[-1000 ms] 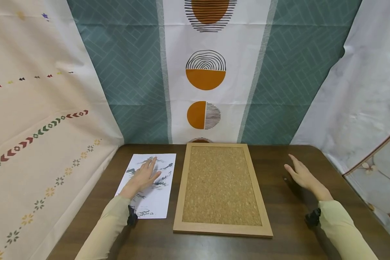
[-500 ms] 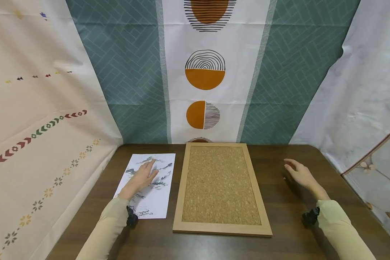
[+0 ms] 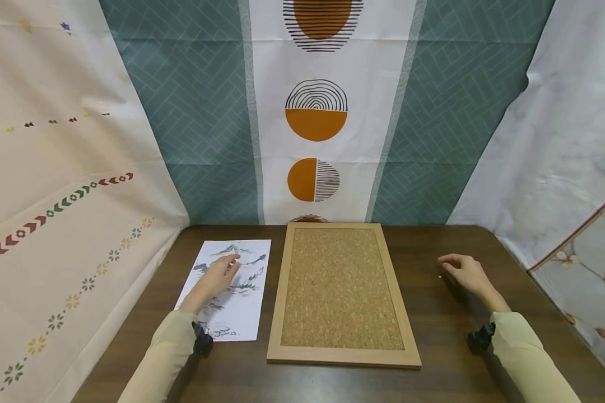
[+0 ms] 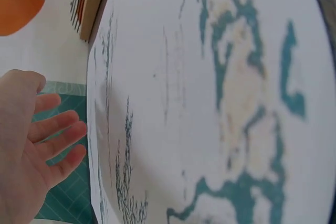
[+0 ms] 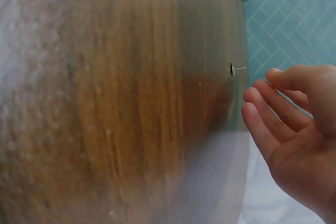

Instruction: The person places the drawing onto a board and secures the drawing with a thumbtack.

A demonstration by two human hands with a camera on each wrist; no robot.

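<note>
My left hand [image 3: 217, 278] hovers over a white paper [image 3: 249, 322] printed with an ink landscape of mountains and trees. In the left wrist view its fingers [image 4: 62, 137] bend loosely and hold nothing. On the right side of the table, my right hand [image 3: 470, 274] hangs just above the wood with thumb and fingers drawn towards each other and nothing between them. Close by its fingertips, a small thumbtack [image 5: 233, 69] rests on the table, pin pointing up. Between the hands lies a cork board [image 3: 340, 285] in a light wooden frame.
The dark wooden table [image 3: 312, 386] ends at the back against a green and white patterned cloth [image 3: 206, 140]. A cream embroidered cloth [image 3: 80, 224] borders the left side, and a pale floral cloth [image 3: 575, 168] the right.
Both hands have drawn slightly back. The fingers of both have gone from spread and straighter to more bent, the right thumb and fingers coming closer together near the thumbtack.
</note>
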